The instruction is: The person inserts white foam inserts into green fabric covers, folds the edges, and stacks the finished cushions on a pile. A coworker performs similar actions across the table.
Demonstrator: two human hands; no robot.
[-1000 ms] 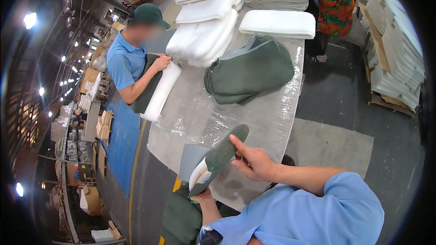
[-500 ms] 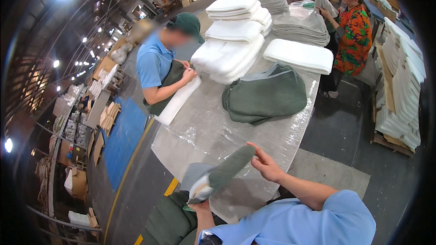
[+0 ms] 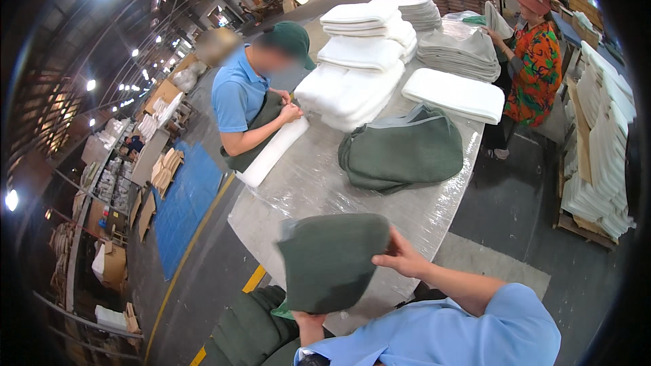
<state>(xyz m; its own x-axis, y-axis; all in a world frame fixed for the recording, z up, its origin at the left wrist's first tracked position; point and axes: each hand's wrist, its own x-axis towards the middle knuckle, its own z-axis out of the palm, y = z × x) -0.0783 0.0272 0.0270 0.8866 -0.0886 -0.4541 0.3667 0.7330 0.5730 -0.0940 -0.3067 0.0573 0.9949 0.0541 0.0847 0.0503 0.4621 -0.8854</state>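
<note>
Holding: you have the green cover up over the near table edge.
Right hand: fingers pinch its right edge.
Left hand: grips underneath; mostly hidden.
Risk: the limp cover could sag and slip from that light pinch.
</note>
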